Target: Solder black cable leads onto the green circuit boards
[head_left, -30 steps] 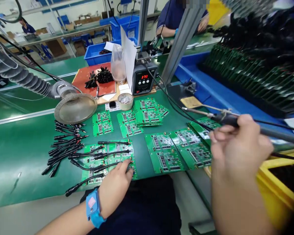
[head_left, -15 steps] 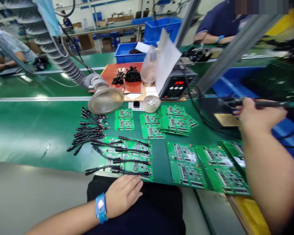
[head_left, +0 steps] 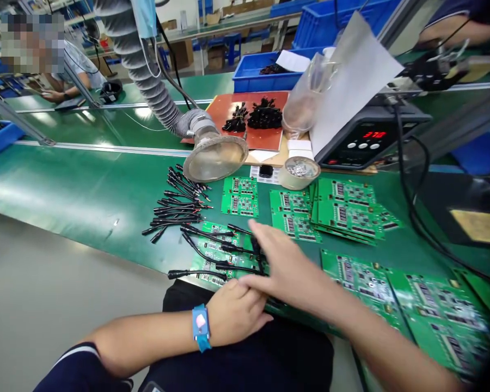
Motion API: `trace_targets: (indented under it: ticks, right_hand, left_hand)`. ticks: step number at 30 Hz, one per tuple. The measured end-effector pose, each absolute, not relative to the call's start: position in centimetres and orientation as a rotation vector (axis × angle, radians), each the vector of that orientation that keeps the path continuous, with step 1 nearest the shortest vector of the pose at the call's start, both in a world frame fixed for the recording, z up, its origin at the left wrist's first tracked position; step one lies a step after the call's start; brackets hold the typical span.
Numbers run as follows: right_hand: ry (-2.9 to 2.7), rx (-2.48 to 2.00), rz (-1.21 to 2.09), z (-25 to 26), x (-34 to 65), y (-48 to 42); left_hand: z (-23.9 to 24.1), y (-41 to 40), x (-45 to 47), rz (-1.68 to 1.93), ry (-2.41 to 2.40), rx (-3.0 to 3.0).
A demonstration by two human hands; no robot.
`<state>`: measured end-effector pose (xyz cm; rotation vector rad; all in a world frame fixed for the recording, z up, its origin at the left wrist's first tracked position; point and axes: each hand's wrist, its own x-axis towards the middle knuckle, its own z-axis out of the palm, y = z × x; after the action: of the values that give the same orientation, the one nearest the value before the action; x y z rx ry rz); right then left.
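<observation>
A green circuit board panel (head_left: pixel 216 247) with several black cables soldered to it lies at the table's near edge. My right hand (head_left: pixel 288 267) reaches across it, fingers spread flat over the board's right part and its cables. My left hand (head_left: pixel 237 313), with a blue wrist strap (head_left: pixel 200 326), rests just below the board at the edge, fingers loosely curled under my right hand; it holds nothing I can see. Loose black cables (head_left: pixel 179 204) lie to the left of the board.
More green boards (head_left: pixel 345 207) lie in the middle and at the right (head_left: pixel 433 310). A fume hood on a hose (head_left: pixel 214 158), a solder tin (head_left: pixel 299 171), a soldering station (head_left: pixel 367 139) reading 370 and a red mat (head_left: pixel 253 117) stand behind. Another person sits far left.
My right hand has let go of the soldering iron and swung left onto the cabled board. My left hand moved slightly up to the table edge. The view turned left.
</observation>
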<state>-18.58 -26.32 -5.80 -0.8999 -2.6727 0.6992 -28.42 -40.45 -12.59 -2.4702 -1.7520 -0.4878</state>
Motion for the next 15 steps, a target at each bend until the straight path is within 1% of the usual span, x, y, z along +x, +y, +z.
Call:
trace_targets:
  ticks: [3,7,12,13,14,15]
  right_hand:
    - [-2.84,-0.97,0.543,-6.9,-22.8,-29.2]
    - [-2.914,-0.942,0.473,-7.1,-23.9,-29.5]
    - [-2.82,-0.86,0.612,-6.3,-18.2,-27.1]
    - [-2.757,-0.872,0.665,-6.3,-16.3,-26.5]
    - [-2.571,-0.842,0.799,-6.4,-14.4,-25.9]
    - [-2.457,-0.869,0.863,-6.7,-12.5,-25.3]
  left_hand:
    - [-13.3,-40.5,-28.2,-0.513,-1.781,-2.431]
    - [-13.8,-40.6,-28.1,-0.553,-1.768,-2.426]
    - [-13.4,-40.6,-28.2,-0.347,-1.69,-2.386]
    - [-13.4,-40.6,-28.2,-0.304,-1.674,-2.361]
    - [-13.5,-40.7,-28.2,-0.268,-1.663,-2.335]
    - [-13.6,-40.8,-28.1,-0.242,-1.656,-2.312]
